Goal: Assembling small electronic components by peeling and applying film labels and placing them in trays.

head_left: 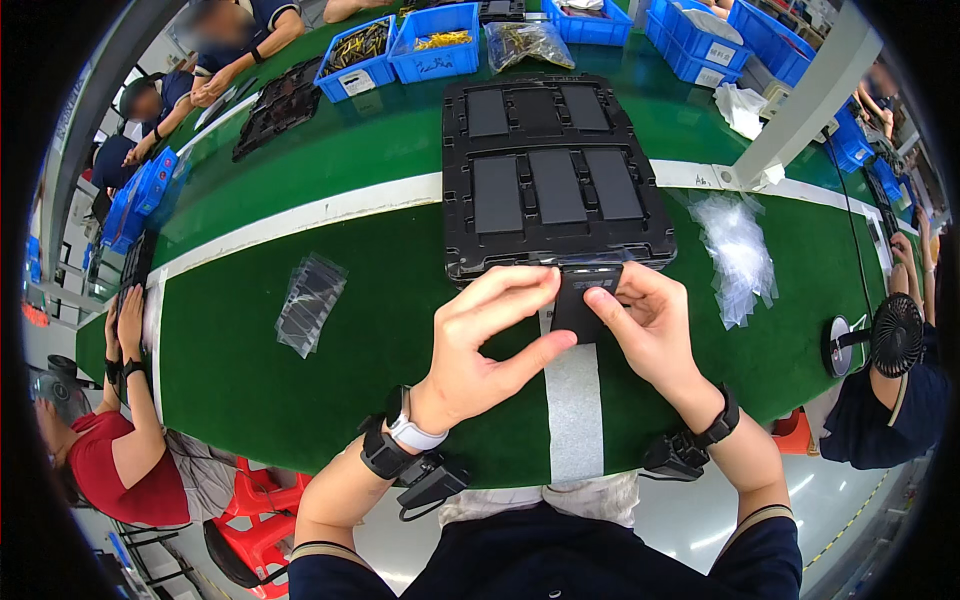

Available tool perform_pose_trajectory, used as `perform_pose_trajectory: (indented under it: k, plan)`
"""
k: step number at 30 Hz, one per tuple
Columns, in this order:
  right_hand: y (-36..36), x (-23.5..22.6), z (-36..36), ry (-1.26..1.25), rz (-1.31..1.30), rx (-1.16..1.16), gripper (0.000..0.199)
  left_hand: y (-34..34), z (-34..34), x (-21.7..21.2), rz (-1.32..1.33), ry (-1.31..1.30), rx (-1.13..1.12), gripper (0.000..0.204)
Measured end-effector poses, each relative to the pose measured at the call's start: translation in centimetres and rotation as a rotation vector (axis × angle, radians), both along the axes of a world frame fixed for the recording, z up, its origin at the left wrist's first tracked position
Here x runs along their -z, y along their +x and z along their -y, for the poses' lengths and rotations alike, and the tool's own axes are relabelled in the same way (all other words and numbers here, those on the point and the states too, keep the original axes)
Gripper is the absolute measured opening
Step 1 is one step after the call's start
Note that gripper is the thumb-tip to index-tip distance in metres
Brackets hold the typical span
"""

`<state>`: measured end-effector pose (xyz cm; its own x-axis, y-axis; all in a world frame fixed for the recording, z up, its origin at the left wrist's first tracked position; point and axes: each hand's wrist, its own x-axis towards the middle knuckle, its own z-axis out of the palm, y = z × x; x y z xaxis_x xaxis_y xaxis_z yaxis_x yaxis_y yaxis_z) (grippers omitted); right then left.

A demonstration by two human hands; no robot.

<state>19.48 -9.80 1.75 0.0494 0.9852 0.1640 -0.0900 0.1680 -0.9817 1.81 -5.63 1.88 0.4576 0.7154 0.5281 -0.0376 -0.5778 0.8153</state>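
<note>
Fingers of left hand (pixel 480 340) and right hand (pixel 650 325) pinched on black flat part (pixel 583 300)

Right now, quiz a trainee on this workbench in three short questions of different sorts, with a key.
1. True or false: both hands grip one flat black part.
2. What lies left of the left hand on the green mat? A) a clear bag of dark pieces B) a blue bin C) a fan
3. Fill in: the black tray holds flat dark ___.

Key: 1 true; 2 A; 3 panels. The right hand pinches the part's right edge.
</note>
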Motion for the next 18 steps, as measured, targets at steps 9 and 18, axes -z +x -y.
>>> perform_pose_trajectory:
  k: [9, 18]
  plan:
    - [0.0, 0.5, 0.0, -0.038, -0.042, -0.165, 0.010, -0.2, -0.2, 0.3, 0.264, -0.565, 0.110, 0.014]
    - [-0.6, 0.1, -0.3, -0.049, -0.006, -0.098, 0.012, 0.3, -0.2, 0.3, 0.063, -0.449, 0.066, 0.012]
